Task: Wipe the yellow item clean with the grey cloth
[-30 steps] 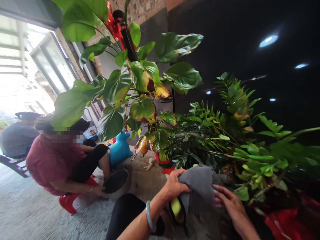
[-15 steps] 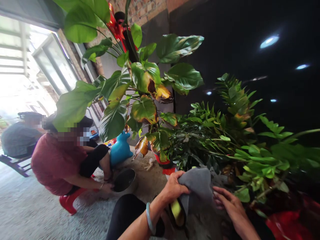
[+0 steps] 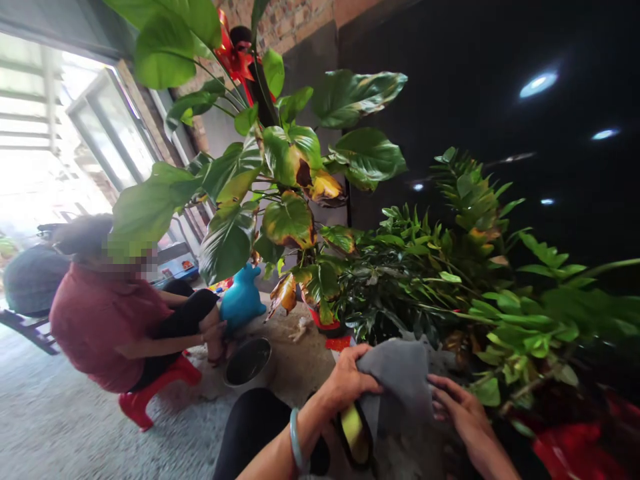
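Observation:
A limp piece of grey cloth [image 3: 400, 373] is stretched between my two hands at the lower middle. My left hand [image 3: 347, 381], with a pale bangle on its wrist, is closed on the cloth's upper left edge, thumb on top. At the right edge of the fabric, my right hand [image 3: 457, 403] has its fingers bent and pressed together on it; the fingertips are partly hidden. Under my left hand is a black-rimmed, shoe-like thing [image 3: 356, 433] with a yellow inside, partly covered by the cloth.
A person in a red shirt [image 3: 100, 320] sits on a red stool [image 3: 155, 393] at left, beside a metal basin [image 3: 249, 363]. A blue animal-shaped toy [image 3: 243, 300] stands behind it. A tall leafy plant [image 3: 290, 220] rises ahead; dense green plants [image 3: 430, 267] fill the right.
The seated person has leaned back, drawing their hands away from the basin to their leg. My hands have barely moved; the cloth is spread slightly further to the right.

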A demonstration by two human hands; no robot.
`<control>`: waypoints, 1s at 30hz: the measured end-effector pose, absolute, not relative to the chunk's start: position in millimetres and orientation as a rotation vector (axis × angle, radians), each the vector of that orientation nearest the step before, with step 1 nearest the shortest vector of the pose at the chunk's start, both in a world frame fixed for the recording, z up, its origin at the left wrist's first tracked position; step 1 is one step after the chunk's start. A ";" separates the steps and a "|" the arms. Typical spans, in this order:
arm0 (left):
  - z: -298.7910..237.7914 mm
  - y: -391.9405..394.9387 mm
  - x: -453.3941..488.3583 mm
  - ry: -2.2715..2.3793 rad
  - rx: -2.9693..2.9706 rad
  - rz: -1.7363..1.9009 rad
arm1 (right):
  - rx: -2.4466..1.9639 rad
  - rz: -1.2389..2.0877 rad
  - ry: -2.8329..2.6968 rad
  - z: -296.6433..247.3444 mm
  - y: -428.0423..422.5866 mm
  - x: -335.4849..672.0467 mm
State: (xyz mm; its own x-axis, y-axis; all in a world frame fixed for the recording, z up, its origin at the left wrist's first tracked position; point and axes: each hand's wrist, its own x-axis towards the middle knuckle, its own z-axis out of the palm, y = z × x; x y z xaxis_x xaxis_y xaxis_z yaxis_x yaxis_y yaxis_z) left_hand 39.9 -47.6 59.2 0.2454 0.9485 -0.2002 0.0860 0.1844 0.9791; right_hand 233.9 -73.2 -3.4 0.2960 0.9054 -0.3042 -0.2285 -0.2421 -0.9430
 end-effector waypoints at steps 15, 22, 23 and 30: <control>33.1 -45.1 35.1 1.233 1.268 0.781 | -1.471 1.217 -0.771 -5.6 -73.6 234.4; 65.2 -36.1 40.8 1.145 1.186 0.996 | -1.439 1.256 -0.663 4.8 -75.7 232.1; 61.0 -37.3 40.9 1.161 1.192 0.981 | -1.437 1.255 -0.659 5.0 -75.7 232.2; 32.0 -50.1 37.3 1.260 1.231 0.794 | -1.485 1.197 -0.745 2.2 -76.3 235.5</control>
